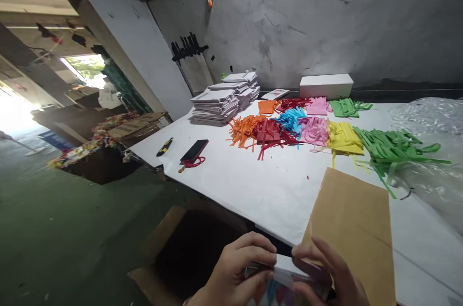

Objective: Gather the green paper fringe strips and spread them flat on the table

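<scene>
At the table's near edge, my left hand (244, 267) grips the left end of a small white box (285, 263) between thumb and fingers. My right hand (331, 272) is closed around the box's other end. The box's narrow white edge faces up, and a colourful print shows on the side toward me; its lower part is cut off by the frame. Just beyond my right hand lies a flat brown cardboard sheet (354, 219) on the white table (238, 185).
Bundles of coloured strips, including yellow ones (345, 138) and green ones (398, 146), lie mid-table. Stacked white flat boxes (217, 103), a long white box (325, 86), a phone (194, 151), a cutter knife (165, 147) and clear plastic (430, 120) surround them. Below stands an open carton (166, 236).
</scene>
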The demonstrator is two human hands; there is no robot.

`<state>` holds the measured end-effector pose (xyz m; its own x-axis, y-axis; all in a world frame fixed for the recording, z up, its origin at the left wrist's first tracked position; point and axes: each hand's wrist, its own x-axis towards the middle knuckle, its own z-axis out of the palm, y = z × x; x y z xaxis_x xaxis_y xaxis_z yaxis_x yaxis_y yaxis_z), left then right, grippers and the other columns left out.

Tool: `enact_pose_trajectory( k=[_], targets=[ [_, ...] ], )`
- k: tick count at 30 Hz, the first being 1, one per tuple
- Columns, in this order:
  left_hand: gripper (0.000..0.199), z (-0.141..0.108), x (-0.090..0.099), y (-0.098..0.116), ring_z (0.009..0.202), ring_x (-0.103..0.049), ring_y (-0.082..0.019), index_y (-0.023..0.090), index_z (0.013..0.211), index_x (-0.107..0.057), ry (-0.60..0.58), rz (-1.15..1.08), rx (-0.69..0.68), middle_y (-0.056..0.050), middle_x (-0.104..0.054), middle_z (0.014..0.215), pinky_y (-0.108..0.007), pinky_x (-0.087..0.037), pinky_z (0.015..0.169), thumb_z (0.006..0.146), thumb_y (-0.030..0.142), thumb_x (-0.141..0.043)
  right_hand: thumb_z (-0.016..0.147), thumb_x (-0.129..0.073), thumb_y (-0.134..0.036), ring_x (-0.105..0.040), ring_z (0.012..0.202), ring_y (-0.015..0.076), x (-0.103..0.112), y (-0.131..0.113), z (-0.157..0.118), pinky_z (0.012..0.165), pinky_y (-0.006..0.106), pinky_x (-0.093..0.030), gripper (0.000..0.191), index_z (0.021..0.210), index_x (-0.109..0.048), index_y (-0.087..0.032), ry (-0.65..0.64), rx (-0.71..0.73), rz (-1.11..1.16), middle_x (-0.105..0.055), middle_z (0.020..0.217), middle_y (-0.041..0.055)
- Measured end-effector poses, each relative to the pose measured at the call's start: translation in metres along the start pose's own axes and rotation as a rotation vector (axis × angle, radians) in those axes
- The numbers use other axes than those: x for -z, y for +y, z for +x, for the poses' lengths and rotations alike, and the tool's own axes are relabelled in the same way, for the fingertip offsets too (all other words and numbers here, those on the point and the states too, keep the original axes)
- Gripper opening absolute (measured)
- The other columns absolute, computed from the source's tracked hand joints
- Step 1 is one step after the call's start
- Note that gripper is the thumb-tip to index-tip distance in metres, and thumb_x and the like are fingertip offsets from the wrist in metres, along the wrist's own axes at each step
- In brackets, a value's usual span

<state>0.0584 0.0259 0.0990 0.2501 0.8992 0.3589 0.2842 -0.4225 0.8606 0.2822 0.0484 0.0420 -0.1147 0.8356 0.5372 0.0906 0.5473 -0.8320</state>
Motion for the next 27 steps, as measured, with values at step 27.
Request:
enact_pose_trajectory(
  k=[27],
  targets=[
    [0.017, 0.0, -0.005, -0.024, 0.092, -0.073, -0.021, 0.02, 0.101, -0.076, 0.02, -0.11, 0.113, -0.01, -0.076, 0.099, -0.028, -0.058, 0.079, 0.087, 0.012, -0.07, 0.095, -0.056, -0.012, -0.061, 0.081, 0.0167, 0.007, -0.004, 0.037, 0.072, 0.028, -0.051, 0.017, 0.11, -0.054, -0.02, -0.396, 0.299, -0.445, -0.061, 0.088, 0.0034]
  ],
)
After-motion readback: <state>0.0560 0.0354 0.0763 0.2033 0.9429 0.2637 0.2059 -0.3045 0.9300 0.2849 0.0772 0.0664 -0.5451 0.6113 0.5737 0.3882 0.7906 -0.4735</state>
